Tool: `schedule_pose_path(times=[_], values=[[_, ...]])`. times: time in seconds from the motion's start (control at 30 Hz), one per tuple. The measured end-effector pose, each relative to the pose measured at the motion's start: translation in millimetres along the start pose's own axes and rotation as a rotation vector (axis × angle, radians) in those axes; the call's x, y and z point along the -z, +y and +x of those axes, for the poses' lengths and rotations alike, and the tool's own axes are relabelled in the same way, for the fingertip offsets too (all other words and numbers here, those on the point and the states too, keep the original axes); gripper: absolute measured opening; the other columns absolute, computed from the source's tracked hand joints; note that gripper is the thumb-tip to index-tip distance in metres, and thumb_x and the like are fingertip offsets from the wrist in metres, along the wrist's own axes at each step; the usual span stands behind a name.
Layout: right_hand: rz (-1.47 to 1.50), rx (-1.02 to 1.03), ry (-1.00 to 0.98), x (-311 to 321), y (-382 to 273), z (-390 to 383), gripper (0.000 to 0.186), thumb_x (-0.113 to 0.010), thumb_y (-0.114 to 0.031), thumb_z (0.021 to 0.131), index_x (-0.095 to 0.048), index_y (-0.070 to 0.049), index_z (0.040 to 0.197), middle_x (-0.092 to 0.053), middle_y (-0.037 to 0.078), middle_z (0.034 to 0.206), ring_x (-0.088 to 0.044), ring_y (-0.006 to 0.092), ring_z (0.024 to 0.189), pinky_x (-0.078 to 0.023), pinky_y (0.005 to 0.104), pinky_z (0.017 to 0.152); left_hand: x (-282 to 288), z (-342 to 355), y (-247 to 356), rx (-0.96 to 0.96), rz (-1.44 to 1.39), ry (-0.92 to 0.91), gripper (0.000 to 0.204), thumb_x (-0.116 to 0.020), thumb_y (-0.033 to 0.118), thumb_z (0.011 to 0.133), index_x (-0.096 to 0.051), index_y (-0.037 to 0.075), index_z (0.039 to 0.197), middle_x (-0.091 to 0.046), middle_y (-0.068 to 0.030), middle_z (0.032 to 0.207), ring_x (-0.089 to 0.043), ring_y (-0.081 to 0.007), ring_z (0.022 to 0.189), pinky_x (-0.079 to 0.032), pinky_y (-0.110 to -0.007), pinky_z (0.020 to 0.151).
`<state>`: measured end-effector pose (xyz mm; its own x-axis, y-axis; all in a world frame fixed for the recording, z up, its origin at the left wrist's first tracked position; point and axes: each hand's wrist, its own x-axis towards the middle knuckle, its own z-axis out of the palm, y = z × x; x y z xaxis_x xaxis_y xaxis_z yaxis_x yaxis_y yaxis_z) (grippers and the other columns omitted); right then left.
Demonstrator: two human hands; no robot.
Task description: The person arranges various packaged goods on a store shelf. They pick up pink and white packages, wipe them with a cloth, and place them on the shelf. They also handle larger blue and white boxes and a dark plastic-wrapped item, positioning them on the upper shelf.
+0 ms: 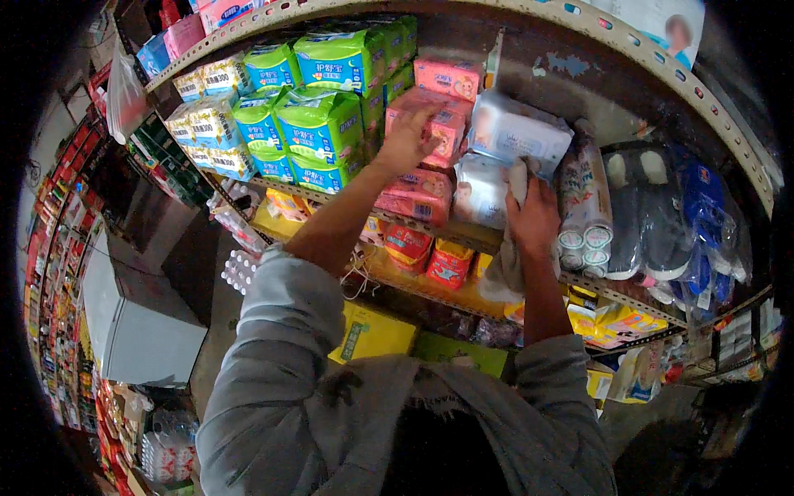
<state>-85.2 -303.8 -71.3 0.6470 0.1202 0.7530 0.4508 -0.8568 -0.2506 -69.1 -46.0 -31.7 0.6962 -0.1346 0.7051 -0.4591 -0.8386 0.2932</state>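
My left hand (407, 142) reaches over a stack of pink wipes packs (447, 136), fingers spread and resting against them. More pink packs (413, 198) lie below and one pink pack (447, 78) sits behind. In my right hand (533, 211) is a grey cloth (502, 277), its top poking up past the fingers and its lower end hanging over the shelf edge. Right beside that hand are two stacked packs: a pale blue-white wipes pack (521, 128) on top, leaning slightly, and a white wipes pack (480, 192) underneath.
Green-and-blue packs (318, 124) and white-and-gold packs (217, 120) are stacked left on the metal shelf. Plastic-wrapped rolls (585, 202) and bagged dark slippers (649, 211) stand right. Red packs (449, 263) fill the lower shelf. A white chest-like box (149, 318) stands at left.
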Motion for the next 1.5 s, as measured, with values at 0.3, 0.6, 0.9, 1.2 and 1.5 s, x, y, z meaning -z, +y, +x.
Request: schedule_pose_path(times=[0.3, 0.6, 0.9, 1.2, 1.5], values=[[-0.016, 0.011, -0.032, -3.7, 2.9, -0.2, 0.05, -0.066, -0.031, 0.067, -0.05, -0.009, 0.109, -0.056, 0.012, 0.096, -0.054, 0.0319, 0.084, -0.047, 0.0415, 0.071, 55.1, -23.6, -31.1, 0.052, -0.014, -0.758, 0.057, -0.06, 0.035, 0.079, -0.042, 0.003, 0.122, -0.042, -0.0145, 0.127, -0.043, -0.028, 0.114, -0.035, -0.035, 0.095], [-0.017, 0.014, -0.032, -0.9, -1.1, 2.3, 0.05, -0.065, -0.03, 0.068, -0.05, -0.01, 0.111, -0.057, 0.012, 0.097, -0.053, 0.0311, 0.09, -0.047, 0.041, 0.073, 73.9, -14.8, -5.1, 0.086, -0.009, -1.062, 0.071, -0.07, 0.035, 0.069, -0.037, 0.005, 0.125, -0.044, -0.0151, 0.12, -0.041, -0.029, 0.113, -0.035, -0.036, 0.094], [-0.028, -0.005, -0.036, -0.9, 0.4, 1.7, 0.046, -0.064, -0.032, 0.068, -0.051, -0.01, 0.107, -0.057, 0.011, 0.097, -0.054, 0.0312, 0.088, -0.047, 0.0418, 0.073, 81.6, -17.4, 7.1, 0.05, -0.021, -0.937, 0.054, -0.073, 0.022, 0.063, -0.044, 0.001, 0.103, -0.053, -0.0149, 0.096, -0.052, -0.026, 0.089, -0.042, -0.034, 0.075], [-0.023, 0.004, -0.076, 3.2, -0.9, 1.4, 0.048, -0.061, -0.032, 0.07, -0.049, -0.008, 0.11, -0.054, 0.014, 0.102, -0.051, 0.0326, 0.094, -0.046, 0.0426, 0.073, 68.4, -1.5, -25.1, -0.135, 0.307, -0.699, 0.059, -0.07, 0.008, 0.061, -0.04, 0.01, 0.112, -0.044, -0.0165, 0.116, -0.04, -0.0328, 0.113, -0.034, -0.04, 0.094], [-0.053, -0.011, -0.102, -2.5, 2.3, 0.5, 0.052, -0.064, -0.034, 0.068, -0.048, -0.007, 0.109, -0.054, 0.013, 0.102, -0.051, 0.0326, 0.097, -0.048, 0.0426, 0.074, 55.4, -9.5, -19.1, -0.211, 0.363, -0.435, 0.082, -0.07, 0.027, 0.065, -0.024, 0.013, 0.132, -0.029, -0.0204, 0.133, -0.029, -0.0378, 0.122, -0.024, -0.044, 0.101]])
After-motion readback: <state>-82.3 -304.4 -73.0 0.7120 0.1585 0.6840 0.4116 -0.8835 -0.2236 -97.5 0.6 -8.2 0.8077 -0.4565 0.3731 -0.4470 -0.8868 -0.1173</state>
